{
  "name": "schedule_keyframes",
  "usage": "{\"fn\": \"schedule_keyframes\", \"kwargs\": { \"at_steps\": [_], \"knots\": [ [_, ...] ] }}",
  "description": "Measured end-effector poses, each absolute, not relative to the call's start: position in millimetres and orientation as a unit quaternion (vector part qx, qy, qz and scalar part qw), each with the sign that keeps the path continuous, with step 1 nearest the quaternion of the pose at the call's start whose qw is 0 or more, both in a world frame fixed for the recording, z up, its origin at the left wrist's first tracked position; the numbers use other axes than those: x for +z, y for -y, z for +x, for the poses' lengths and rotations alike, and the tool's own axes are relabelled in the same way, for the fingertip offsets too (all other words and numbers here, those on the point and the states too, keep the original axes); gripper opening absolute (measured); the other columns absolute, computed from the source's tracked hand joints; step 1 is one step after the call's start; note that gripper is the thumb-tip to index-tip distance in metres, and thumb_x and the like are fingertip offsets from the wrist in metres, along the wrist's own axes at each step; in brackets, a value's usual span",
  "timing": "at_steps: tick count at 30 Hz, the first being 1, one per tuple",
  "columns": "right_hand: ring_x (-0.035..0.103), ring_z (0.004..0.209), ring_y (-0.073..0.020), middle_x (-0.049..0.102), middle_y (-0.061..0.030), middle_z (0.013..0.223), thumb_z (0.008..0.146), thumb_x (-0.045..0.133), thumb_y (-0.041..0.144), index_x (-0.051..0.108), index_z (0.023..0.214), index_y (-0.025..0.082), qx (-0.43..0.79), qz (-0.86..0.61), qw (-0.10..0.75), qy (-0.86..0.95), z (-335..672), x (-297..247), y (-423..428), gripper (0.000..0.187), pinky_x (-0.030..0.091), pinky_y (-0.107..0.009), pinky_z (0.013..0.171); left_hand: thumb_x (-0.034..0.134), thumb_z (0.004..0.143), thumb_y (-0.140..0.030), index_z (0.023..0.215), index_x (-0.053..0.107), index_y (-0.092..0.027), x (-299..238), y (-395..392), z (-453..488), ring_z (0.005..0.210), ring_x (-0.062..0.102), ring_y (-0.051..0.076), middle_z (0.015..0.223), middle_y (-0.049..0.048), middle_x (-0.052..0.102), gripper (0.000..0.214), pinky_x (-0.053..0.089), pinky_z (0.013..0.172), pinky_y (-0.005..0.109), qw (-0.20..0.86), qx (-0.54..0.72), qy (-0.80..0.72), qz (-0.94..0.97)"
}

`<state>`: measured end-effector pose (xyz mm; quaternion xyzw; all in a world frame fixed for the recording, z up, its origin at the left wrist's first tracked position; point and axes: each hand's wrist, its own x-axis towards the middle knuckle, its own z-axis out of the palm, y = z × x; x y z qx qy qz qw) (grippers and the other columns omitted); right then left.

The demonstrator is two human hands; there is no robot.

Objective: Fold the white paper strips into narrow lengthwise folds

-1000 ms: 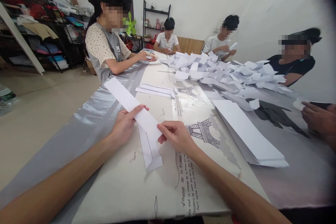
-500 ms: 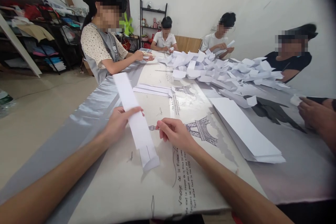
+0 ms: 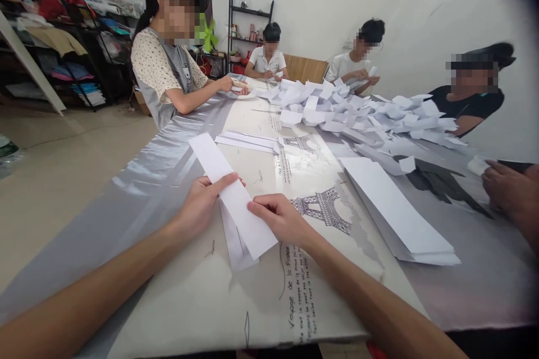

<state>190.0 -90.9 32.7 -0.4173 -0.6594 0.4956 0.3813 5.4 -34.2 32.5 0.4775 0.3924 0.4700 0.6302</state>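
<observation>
A long white paper strip [image 3: 236, 193] slants across the middle of the view, above the printed tablecloth [image 3: 189, 291]. My left hand [image 3: 206, 199] grips its left side, thumb on top and fingers beneath. On its right edge, my right hand [image 3: 280, 216] pinches the paper with thumb and bent fingers. Under this strip shows a second paper piece [image 3: 236, 244] with a dark line along it; whether the two are joined, I cannot tell. Farther up the table lie several narrow folded strips [image 3: 248, 141].
At right lies a stack of long white sheets [image 3: 396, 207], and behind it a heap of folded papers [image 3: 349, 109]. A dark flat piece [image 3: 438, 182] is beside the stack. A co-worker's hand [image 3: 509, 190] is at the right edge; other people sit around the table.
My right hand has moved left and closed on the paper strip's edge. The upper strip has turned and shifted right, now lying crosswise over the lower piece.
</observation>
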Motion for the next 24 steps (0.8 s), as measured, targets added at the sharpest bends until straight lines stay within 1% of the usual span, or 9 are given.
{"fn": "schedule_keyframes", "kwargs": {
  "at_steps": [3,5,8,11,15,20,22,24],
  "knots": [
    [0.033,0.052,-0.0091,0.034,0.0053,0.061,0.098,0.055,0.041,0.037,0.061,0.02,0.539,-0.409,0.375,0.634,192,31,90,0.046,0.023,-0.026,0.049,0.085,0.072,-0.038,0.078,0.077,-0.016,36,24,-1,0.085,0.065,0.021,0.092,0.0081,0.075,0.024,0.05,0.073,0.028,0.632,0.492,-0.4,0.445],
    [0.034,0.053,-0.0089,0.036,0.0052,0.061,0.097,0.056,0.041,0.037,0.06,0.02,0.558,-0.405,0.362,0.628,193,30,91,0.046,0.024,-0.026,0.049,0.086,0.069,-0.037,0.077,0.076,-0.017,39,13,-7,0.086,0.065,0.021,0.092,0.0066,0.075,0.024,0.049,0.072,0.027,0.63,0.52,-0.411,0.406],
    [0.031,0.052,-0.0084,0.032,0.0058,0.06,0.096,0.058,0.039,0.035,0.058,0.02,0.561,-0.398,0.335,0.644,194,31,92,0.048,0.022,-0.026,0.049,0.087,0.065,-0.033,0.073,0.074,-0.018,39,-5,-19,0.084,0.065,0.021,0.086,0.0041,0.075,0.021,0.049,0.07,0.027,0.599,0.567,-0.437,0.359],
    [0.027,0.051,-0.0085,0.028,0.0063,0.059,0.096,0.057,0.04,0.033,0.057,0.021,0.544,-0.391,0.317,0.671,194,33,95,0.05,0.02,-0.027,0.049,0.086,0.067,-0.035,0.074,0.073,-0.02,36,-14,-26,0.083,0.067,0.022,0.083,0.0034,0.075,0.021,0.048,0.068,0.028,0.589,0.576,-0.444,0.354],
    [0.031,0.053,-0.0088,0.034,0.0056,0.061,0.097,0.056,0.045,0.04,0.061,0.02,0.53,-0.407,0.317,0.673,193,34,95,0.047,0.023,-0.027,0.051,0.085,0.07,-0.039,0.079,0.073,-0.019,33,-5,-19,0.079,0.066,0.02,0.085,0.0034,0.074,0.025,0.047,0.069,0.028,0.606,0.552,-0.436,0.371],
    [0.032,0.054,-0.0088,0.035,0.0054,0.063,0.097,0.056,0.045,0.038,0.062,0.02,0.512,-0.429,0.345,0.659,191,31,92,0.047,0.025,-0.026,0.051,0.083,0.073,-0.041,0.082,0.074,-0.017,33,21,-1,0.081,0.065,0.02,0.094,0.0073,0.074,0.027,0.047,0.068,0.027,0.641,0.505,-0.407,0.411],
    [0.034,0.055,-0.0092,0.039,0.0048,0.064,0.096,0.057,0.046,0.042,0.063,0.02,0.506,-0.435,0.36,0.652,190,30,91,0.045,0.027,-0.026,0.051,0.081,0.076,-0.042,0.083,0.076,-0.017,32,30,4,0.08,0.064,0.02,0.095,0.008,0.074,0.027,0.048,0.068,0.028,0.645,0.473,-0.397,0.449],
    [0.037,0.056,-0.0099,0.043,0.0038,0.065,0.095,0.058,0.048,0.048,0.065,0.02,0.497,-0.447,0.378,0.641,189,29,91,0.043,0.028,-0.026,0.051,0.079,0.079,-0.043,0.084,0.077,-0.018,30,38,8,0.081,0.065,0.022,0.093,0.0084,0.074,0.026,0.05,0.071,0.03,0.65,0.442,-0.379,0.489]
  ]
}}
